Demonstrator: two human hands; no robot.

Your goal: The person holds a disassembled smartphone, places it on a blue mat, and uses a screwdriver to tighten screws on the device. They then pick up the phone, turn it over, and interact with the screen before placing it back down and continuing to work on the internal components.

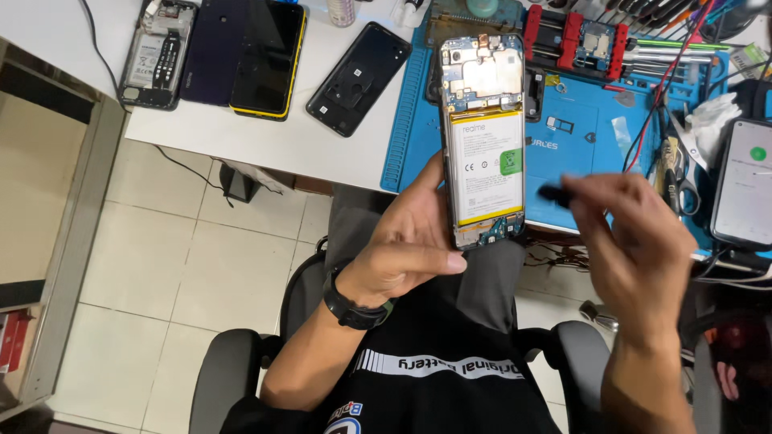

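While the left hand (406,245) grips the opened phone (485,133) by its lower edge, long axis running away from the body above the blue mat (579,137), the right hand (635,241) pinches a small black tool (553,194) just right of it; open space lies between them.

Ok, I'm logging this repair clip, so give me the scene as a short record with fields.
left hand: holds an opened phone, back cover off, battery showing
right hand: pinches a small black tool, blurred, beside the phone
under them: blue mat on a white desk
desk, far side: three more phones
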